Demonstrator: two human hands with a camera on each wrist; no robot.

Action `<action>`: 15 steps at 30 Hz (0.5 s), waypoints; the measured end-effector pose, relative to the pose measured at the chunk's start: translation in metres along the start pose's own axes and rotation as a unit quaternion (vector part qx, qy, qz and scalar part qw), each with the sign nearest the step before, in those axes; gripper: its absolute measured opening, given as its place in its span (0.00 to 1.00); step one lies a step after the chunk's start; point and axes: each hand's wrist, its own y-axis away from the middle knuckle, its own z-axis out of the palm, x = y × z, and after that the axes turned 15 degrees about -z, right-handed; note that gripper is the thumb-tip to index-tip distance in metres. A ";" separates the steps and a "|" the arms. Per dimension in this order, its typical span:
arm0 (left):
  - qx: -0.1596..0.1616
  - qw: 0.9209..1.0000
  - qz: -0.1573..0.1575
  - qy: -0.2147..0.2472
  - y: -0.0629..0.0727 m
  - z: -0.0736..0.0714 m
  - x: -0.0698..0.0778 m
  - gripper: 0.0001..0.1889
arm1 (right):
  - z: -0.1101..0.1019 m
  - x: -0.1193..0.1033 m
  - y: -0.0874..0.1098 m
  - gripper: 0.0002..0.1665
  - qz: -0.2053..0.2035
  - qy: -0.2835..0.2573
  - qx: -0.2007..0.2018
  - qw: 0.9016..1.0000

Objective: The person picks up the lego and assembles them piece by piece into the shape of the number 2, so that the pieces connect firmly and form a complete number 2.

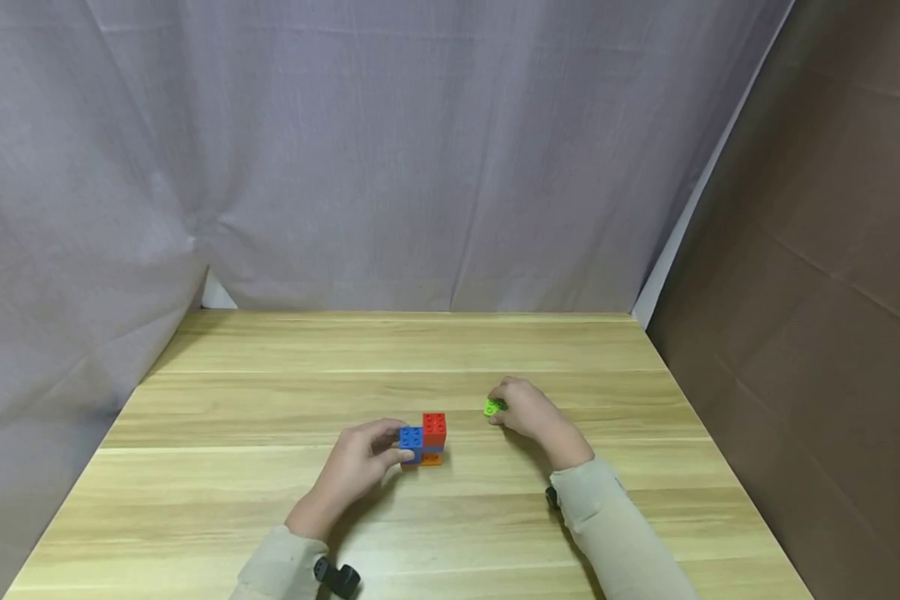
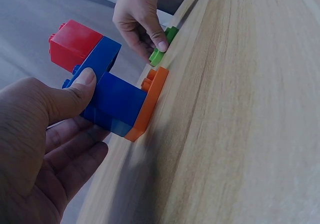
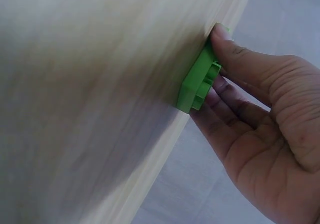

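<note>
My left hand [image 1: 355, 463] grips a small stack of toy building blocks, its thumb pressed against a blue block [image 2: 119, 98]. A red block [image 1: 434, 427] tops the stack on the right side, over a blue piece. At the bottom lies a flat orange block [image 2: 151, 102], close over the table, with some of its studs showing. To the right and a little farther back, my right hand [image 1: 527, 408] pinches a flat bright green block [image 3: 196, 83] between thumb and fingers. The green block sits at the tabletop with its studs up, partly covered by the fingers.
The wooden table [image 1: 270, 400] has pale plank stripes. Behind it hangs a grey curtain [image 1: 360, 167], and a brown cloth [image 1: 810, 275] runs along the right side. A black wrist camera [image 1: 337, 577] is by the left sleeve.
</note>
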 end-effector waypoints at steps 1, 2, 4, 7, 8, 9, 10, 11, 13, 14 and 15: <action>0.001 1.000 0.000 0.001 0.000 0.000 0.000 0.21 | 0.000 0.000 0.000 0.22 -0.001 0.000 0.003 1.000; 0.001 1.000 0.001 0.003 0.000 0.000 0.000 0.21 | 0.000 0.000 0.000 0.22 -0.005 0.001 0.004 1.000; 0.002 1.000 0.002 0.004 -0.001 0.000 0.000 0.21 | 0.000 0.000 0.001 0.22 -0.011 0.002 0.007 1.000; 0.001 1.000 0.004 0.004 -0.001 0.000 0.000 0.21 | 0.000 0.000 0.004 0.23 -0.017 -0.001 0.004 1.000; 0.000 1.000 0.004 0.003 -0.001 0.000 0.000 0.21 | 0.000 0.000 0.005 0.24 -0.019 -0.003 0.002 1.000; -0.002 1.000 0.004 0.003 -0.001 0.000 -0.001 0.21 | 0.000 0.000 0.007 0.25 -0.020 -0.007 0.000 1.000; -0.003 1.000 0.004 0.003 -0.001 0.000 -0.001 0.21 | 0.000 0.001 0.008 0.25 -0.022 -0.009 -0.002 1.000; -0.005 1.000 0.004 0.005 0.000 0.000 -0.001 0.20 | 0.000 0.001 0.010 0.26 -0.023 -0.010 -0.002 1.000; -0.005 1.000 0.005 0.005 0.000 0.000 -0.001 0.20 | -0.001 0.002 0.013 0.27 -0.025 -0.009 -0.003 1.000; -0.005 1.000 0.006 0.005 0.000 0.000 -0.001 0.20 | -0.001 0.003 0.014 0.28 -0.025 -0.008 -0.001 1.000; -0.004 1.000 0.006 0.005 0.000 0.000 -0.001 0.20 | -0.002 0.004 0.016 0.27 -0.025 -0.004 0.002 1.000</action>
